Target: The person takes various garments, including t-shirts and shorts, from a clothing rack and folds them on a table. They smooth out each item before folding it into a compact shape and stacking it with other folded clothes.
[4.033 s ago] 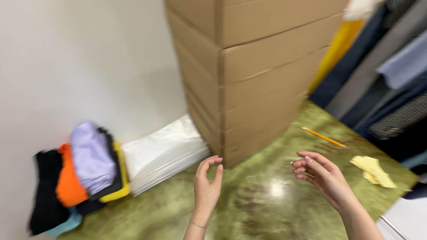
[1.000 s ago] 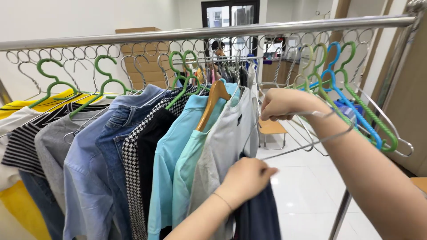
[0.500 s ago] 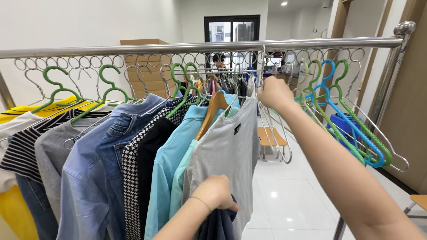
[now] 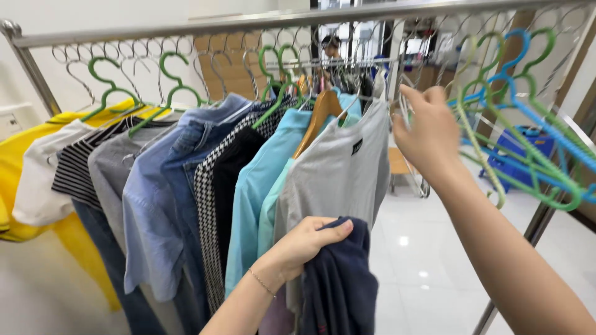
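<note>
My left hand [image 4: 304,243] grips a dark navy garment [image 4: 341,288] low in front of a grey shirt [image 4: 341,177] that hangs on a wooden hanger [image 4: 320,111]. My right hand [image 4: 428,133] is raised just below the steel clothes rail [image 4: 186,25]. Its fingers pinch a thin wire hanger [image 4: 402,115] to the right of the grey shirt. Empty green and blue plastic hangers [image 4: 528,124] hang right of that hand.
The rail carries a light blue shirt [image 4: 257,198], a checked top [image 4: 208,205], denim shirts [image 4: 155,217], a striped top [image 4: 74,167] and a yellow garment [image 4: 25,161]. Behind are another rack, a person [image 4: 330,46], a blue bin [image 4: 515,155] and white tile floor [image 4: 422,260].
My right hand has dropped a little from the rail and now pinches a wire hanger. My left hand has lifted the navy garment higher. The view has shifted right.
</note>
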